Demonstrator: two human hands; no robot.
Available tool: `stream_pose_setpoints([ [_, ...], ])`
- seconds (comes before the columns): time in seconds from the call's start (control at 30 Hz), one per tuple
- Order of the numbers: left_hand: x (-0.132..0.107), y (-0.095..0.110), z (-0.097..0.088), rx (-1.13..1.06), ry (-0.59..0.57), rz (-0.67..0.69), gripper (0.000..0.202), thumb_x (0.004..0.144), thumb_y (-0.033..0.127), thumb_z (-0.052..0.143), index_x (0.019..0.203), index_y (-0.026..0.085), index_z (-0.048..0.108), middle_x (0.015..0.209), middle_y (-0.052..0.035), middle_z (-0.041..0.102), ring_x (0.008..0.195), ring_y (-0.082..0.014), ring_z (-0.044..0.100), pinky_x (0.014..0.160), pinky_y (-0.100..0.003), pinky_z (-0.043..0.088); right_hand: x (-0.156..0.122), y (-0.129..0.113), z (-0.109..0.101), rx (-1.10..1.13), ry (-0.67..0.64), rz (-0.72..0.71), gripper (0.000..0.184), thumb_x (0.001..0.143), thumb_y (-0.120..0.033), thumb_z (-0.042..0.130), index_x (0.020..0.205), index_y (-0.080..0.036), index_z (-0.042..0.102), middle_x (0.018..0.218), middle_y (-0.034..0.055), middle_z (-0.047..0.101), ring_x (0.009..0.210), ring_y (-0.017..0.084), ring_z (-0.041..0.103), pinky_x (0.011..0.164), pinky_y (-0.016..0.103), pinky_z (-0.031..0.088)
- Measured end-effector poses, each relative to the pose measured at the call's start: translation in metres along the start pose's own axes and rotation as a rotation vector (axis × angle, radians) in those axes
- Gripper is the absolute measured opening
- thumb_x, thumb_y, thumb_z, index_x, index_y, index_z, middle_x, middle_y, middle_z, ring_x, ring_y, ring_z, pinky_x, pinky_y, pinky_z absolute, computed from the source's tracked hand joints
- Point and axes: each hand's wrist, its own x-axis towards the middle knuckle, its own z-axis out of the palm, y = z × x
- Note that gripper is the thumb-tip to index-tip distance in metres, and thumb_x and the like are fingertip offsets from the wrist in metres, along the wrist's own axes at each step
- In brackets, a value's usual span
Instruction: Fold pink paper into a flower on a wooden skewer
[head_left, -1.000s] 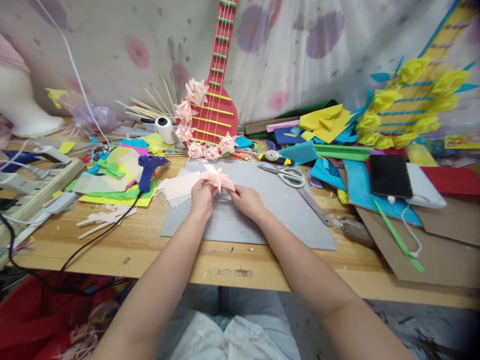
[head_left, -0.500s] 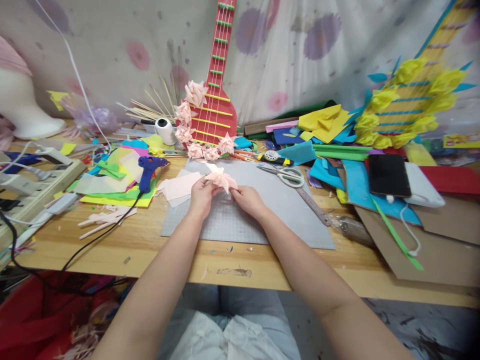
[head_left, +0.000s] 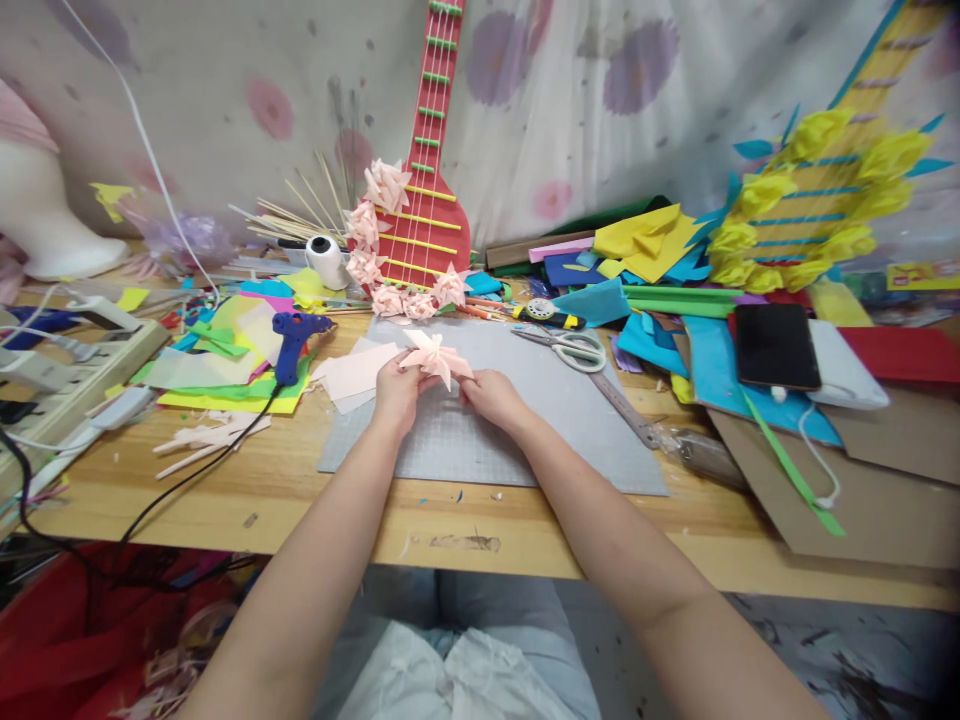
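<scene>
A pale pink paper flower [head_left: 438, 358] with pointed petals is held between my two hands, above the grey cutting mat [head_left: 555, 440]. My left hand [head_left: 396, 398] pinches it from the left side, fingers partly hidden under the petals. On the right, my right hand [head_left: 491, 396] grips a petal edge between thumb and fingers. Pale pink paper sheets [head_left: 358, 370] lie beside my left hand. Behind the flower stands a red paper lute [head_left: 442, 225], trimmed with similar pink flowers.
Scissors [head_left: 577, 350] and a metal ruler [head_left: 624, 408] lie on the mat's right side. A blue glue gun [head_left: 291, 345] rests on coloured paper at left, near a power strip [head_left: 97, 395]. At right are a black phone [head_left: 776, 345] and cardboard [head_left: 840, 510].
The flower has tilted slightly in my hands, its petals turned a little. Both hands stay almost in place, and the whole view has shifted slightly.
</scene>
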Motion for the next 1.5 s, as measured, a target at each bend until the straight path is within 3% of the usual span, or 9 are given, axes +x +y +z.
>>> stream_pose_setpoints([
  [0.13,0.001,0.001,-0.001,0.003,0.086,-0.048,0.021,0.054,0.022,0.066,0.071,0.01,0.062,0.067,-0.0036,0.063,0.06,-0.0105,0.058,0.062,-0.026,0.05,-0.004,-0.001,0.003,-0.018,0.06,-0.002,0.043,0.084,-0.044,0.032,0.072,-0.019,0.064,0.068,0.0043,0.063,0.064,0.015,0.056,0.059,0.023,0.036],
  [0.2,0.002,0.001,-0.002,-0.004,0.144,-0.064,0.019,0.053,0.021,0.066,0.069,0.011,0.061,0.065,-0.0029,0.062,0.059,-0.0098,0.058,0.062,-0.026,0.05,-0.007,-0.003,0.005,-0.009,0.228,-0.04,0.04,0.079,-0.049,0.041,0.099,-0.02,0.059,0.084,0.0047,0.064,0.074,0.016,0.057,0.065,0.025,0.039],
  [0.27,0.002,0.001,-0.002,0.004,0.178,-0.067,0.016,0.053,0.02,0.066,0.065,0.011,0.061,0.061,-0.0016,0.061,0.055,-0.0095,0.057,0.061,-0.026,0.049,-0.009,-0.005,0.007,0.016,0.414,-0.141,0.057,0.072,-0.051,0.05,0.119,-0.02,0.044,0.102,0.0075,0.059,0.087,0.018,0.055,0.073,0.029,0.04],
  [0.4,-0.001,-0.002,0.001,0.066,0.145,-0.088,0.011,0.054,0.02,0.066,0.06,0.012,0.061,0.055,-0.0003,0.059,0.051,-0.0098,0.055,0.058,-0.025,0.048,-0.01,-0.009,0.011,0.077,0.545,-0.34,0.06,0.072,-0.044,0.053,0.124,-0.018,0.036,0.118,0.0118,0.048,0.106,0.021,0.045,0.088,0.034,0.036],
  [0.73,-0.007,-0.003,0.009,0.128,0.14,-0.159,0.022,0.053,0.027,0.07,0.062,0.012,0.058,0.064,-0.0042,0.062,0.053,-0.0119,0.059,0.049,-0.025,0.049,-0.003,-0.003,0.012,0.394,0.513,-0.224,0.03,0.081,-0.039,0.04,0.099,-0.018,0.051,0.099,0.0053,0.058,0.092,0.015,0.053,0.081,0.028,0.04],
  [1.03,-0.005,-0.002,0.009,0.104,0.239,-0.098,0.016,0.056,0.024,0.065,0.064,0.013,0.055,0.062,-0.0019,0.061,0.057,-0.0142,0.06,0.05,-0.025,0.047,-0.008,-0.008,0.013,0.345,0.5,-0.252,0.036,0.074,-0.042,0.049,0.101,-0.019,0.046,0.103,0.0068,0.055,0.095,0.017,0.05,0.08,0.03,0.039],
  [1.27,-0.003,-0.001,0.007,0.1,0.335,-0.051,0.016,0.058,0.023,0.063,0.065,0.014,0.052,0.062,-0.0013,0.06,0.059,-0.0141,0.06,0.045,-0.021,0.045,-0.003,0.0,0.023,0.344,0.358,-0.056,0.046,0.066,-0.047,0.057,0.098,-0.019,0.039,0.079,-0.0021,0.055,0.058,0.01,0.049,0.057,0.024,0.038],
  [1.4,-0.002,-0.001,0.005,0.118,0.332,-0.041,0.019,0.058,0.026,0.064,0.067,0.014,0.052,0.065,-0.0031,0.061,0.061,-0.0152,0.061,0.042,-0.02,0.044,-0.001,0.001,0.023,0.297,0.328,-0.054,0.028,0.072,-0.046,0.051,0.078,-0.019,0.046,0.065,-0.004,0.053,0.057,0.01,0.047,0.054,0.021,0.033],
  [1.5,-0.002,-0.002,0.004,0.117,0.331,-0.031,0.022,0.058,0.028,0.064,0.067,0.014,0.051,0.065,-0.0024,0.06,0.061,-0.0146,0.061,0.042,-0.02,0.044,-0.002,0.0,0.02,0.249,0.3,-0.092,0.027,0.076,-0.044,0.047,0.068,-0.019,0.048,0.062,-0.0032,0.053,0.058,0.009,0.047,0.054,0.021,0.031],
])
